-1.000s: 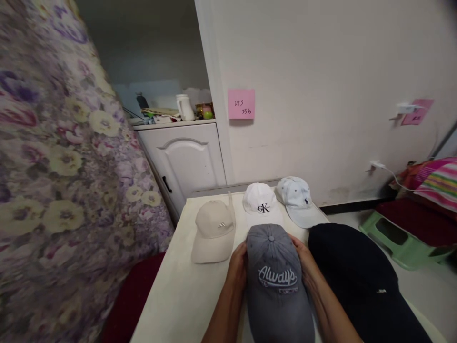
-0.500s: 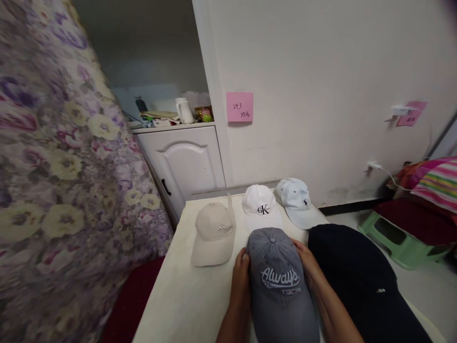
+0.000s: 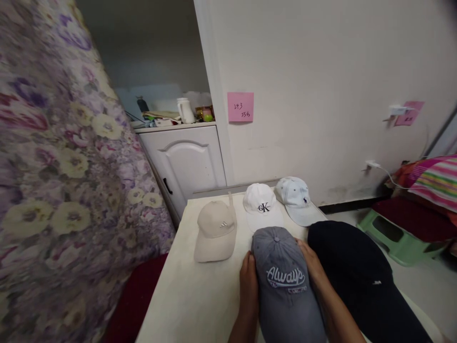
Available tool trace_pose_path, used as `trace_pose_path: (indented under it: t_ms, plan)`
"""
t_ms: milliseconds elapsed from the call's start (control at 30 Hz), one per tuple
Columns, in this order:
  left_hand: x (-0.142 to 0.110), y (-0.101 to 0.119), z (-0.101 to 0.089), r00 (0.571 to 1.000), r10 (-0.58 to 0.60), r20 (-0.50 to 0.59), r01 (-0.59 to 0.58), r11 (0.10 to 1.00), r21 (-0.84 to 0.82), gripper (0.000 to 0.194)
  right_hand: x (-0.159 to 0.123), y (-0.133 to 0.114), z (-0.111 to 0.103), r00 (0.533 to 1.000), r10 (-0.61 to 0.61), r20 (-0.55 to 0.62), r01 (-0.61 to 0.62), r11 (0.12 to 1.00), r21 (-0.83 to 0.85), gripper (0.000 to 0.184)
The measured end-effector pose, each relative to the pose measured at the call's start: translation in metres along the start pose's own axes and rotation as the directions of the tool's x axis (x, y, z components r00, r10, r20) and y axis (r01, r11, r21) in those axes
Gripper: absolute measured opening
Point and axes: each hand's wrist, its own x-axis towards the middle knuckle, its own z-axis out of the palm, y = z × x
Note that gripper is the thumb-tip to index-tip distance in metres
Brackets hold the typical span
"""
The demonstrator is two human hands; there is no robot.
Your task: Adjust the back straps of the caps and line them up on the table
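Observation:
A grey baseball cap [image 3: 291, 309] with white "Always" lettering is between my hands, its brim toward me. My left hand [image 3: 249, 281] grips its left side and my right hand [image 3: 310, 262] its right side; the fingertips go out of sight behind the crown. Just beyond it lies a white cap [image 3: 260, 200] with black "CK" letters. A pale blue cap [image 3: 293, 193] with a small dark emblem is at the back right. To the left sits a beige cap [image 3: 214, 224]. A large black cap [image 3: 353, 267] lies beside my right forearm.
The caps are on a table with a cream cover [image 3: 185, 295]. A floral curtain [image 3: 64, 190] hangs at left, near a dark red seat [image 3: 139, 300]. Behind stand a white cabinet [image 3: 189, 162] and a wall. A green stool [image 3: 400, 238] is on the floor at right.
The grey cap and both my hands have shifted slightly to the right. My grip on the cap looks the same, and the other caps lie as before.

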Motion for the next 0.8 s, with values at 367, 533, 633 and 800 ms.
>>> trace_pose_path:
  t_ms: [367, 533, 633, 800]
  plan:
    - [-0.037, -0.004, -0.008, 1.000, -0.006, 0.008, 0.006, 0.999, 0.039, 0.064, -0.037, -0.021, 0.001, 0.999, -0.035, -0.022, 0.034, 0.999, -0.022, 0.074]
    - [-0.045, -0.004, -0.009, 0.999, -0.020, 0.038, 0.020, 1.000, 0.015, 0.065, -0.037, -0.021, 0.003, 0.999, -0.034, -0.020, 0.033, 0.999, -0.018, 0.074]
    - [-0.049, -0.004, -0.013, 0.999, -0.025, 0.045, 0.025, 1.000, -0.005, 0.064, -0.039, -0.020, 0.001, 0.998, -0.035, -0.049, 0.033, 0.999, -0.031, 0.075]
    - [-0.065, -0.006, -0.022, 0.998, -0.031, 0.056, 0.033, 0.999, -0.026, 0.064, -0.060, -0.020, -0.004, 0.993, -0.046, -0.105, 0.038, 0.996, -0.076, 0.079]
